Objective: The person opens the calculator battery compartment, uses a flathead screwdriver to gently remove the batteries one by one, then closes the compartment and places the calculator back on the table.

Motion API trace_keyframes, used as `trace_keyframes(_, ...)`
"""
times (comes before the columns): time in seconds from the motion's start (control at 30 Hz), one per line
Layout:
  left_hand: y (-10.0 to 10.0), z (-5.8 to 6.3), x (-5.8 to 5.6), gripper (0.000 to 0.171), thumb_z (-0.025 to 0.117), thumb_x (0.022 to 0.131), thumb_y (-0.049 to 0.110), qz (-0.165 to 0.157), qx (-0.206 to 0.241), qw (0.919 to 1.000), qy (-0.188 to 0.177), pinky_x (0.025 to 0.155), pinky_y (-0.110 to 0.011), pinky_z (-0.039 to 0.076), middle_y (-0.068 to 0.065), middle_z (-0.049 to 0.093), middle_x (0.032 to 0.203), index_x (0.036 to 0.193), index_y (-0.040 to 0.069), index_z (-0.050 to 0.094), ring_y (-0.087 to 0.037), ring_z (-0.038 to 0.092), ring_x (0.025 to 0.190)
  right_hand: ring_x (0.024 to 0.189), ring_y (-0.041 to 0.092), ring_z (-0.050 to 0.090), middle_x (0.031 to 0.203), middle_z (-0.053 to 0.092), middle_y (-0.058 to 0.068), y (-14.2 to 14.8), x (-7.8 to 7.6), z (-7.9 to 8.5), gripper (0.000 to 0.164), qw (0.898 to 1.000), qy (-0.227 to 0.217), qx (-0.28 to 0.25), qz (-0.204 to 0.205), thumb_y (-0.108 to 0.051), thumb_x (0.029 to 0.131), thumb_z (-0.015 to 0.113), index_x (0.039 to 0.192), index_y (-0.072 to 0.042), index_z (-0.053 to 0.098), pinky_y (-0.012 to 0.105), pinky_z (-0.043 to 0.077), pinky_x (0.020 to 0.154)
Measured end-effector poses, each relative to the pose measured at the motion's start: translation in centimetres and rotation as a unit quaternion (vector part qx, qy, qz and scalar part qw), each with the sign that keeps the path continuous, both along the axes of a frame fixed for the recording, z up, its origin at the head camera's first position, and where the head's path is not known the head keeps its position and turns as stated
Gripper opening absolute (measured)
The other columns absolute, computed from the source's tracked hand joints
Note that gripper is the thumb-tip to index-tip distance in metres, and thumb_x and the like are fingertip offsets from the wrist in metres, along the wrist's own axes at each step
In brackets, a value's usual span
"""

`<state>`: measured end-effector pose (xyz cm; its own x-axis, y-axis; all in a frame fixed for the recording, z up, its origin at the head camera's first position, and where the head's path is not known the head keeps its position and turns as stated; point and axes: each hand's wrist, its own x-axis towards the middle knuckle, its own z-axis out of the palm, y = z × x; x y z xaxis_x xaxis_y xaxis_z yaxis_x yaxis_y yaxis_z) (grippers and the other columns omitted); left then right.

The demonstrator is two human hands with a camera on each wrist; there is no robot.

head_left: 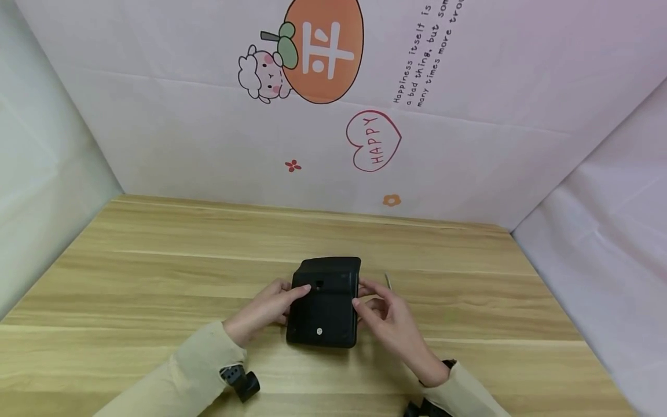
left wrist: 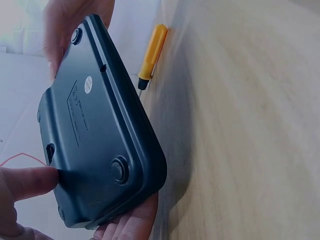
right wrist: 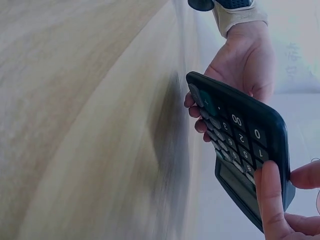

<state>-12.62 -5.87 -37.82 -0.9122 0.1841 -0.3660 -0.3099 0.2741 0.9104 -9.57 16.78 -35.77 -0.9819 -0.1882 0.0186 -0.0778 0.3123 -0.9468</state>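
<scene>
A black calculator (head_left: 325, 313) is held raised over the table, its back with a small round sticker facing the head camera. My left hand (head_left: 268, 307) grips one side, thumb on the back and fingers curled round to the keys. On the opposite edge my right hand (head_left: 393, 324) pinches the calculator, with its thumb at the rim. In the right wrist view the number keys and display of the calculator (right wrist: 240, 135) show, and fingers of the right hand (right wrist: 280, 210) lie across the keys. Round rubber feet stand out on the back in the left wrist view.
A screwdriver with a yellow handle (left wrist: 154, 52) lies on the wooden table (head_left: 182, 260) beyond the calculator; the head view shows only its thin shaft (head_left: 388, 281), beside the right hand. A white printed cloth (head_left: 208, 145) hangs behind the table.
</scene>
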Motion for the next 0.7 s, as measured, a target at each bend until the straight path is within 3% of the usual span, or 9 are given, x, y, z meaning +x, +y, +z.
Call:
trace_keyframes(0.3,-0.27,0.37,-0.05,0.049,0.055,0.097,0.03,-0.009,-0.01,0.9999,0.003,0.074,-0.038,0.055,-0.024,0.056,0.115,0.126,-0.008,0.044,-0.025,0.062,0.09,0.074,0.01,0.062,0.113,0.061,0.016,-0.02,-0.1,0.1,0.048,0.999,-0.003,0.033,-0.037,-0.006,0.087,0.068,0.132,0.004,0.053,0.022,0.05,0.062)
trace_keyframes(0.7,-0.39,0.62,0.06,0.04,0.055,0.097,0.022,-0.014,0.002,0.9997,0.019,0.068,-0.035,0.055,-0.019,0.06,0.102,0.122,-0.008,0.046,-0.02,0.064,0.08,0.078,0.014,0.064,0.111,0.062,0.014,0.25,-0.51,-0.5,0.049,0.997,-0.007,0.066,-0.05,-0.007,0.085,0.07,0.131,0.002,0.054,0.021,0.049,0.062)
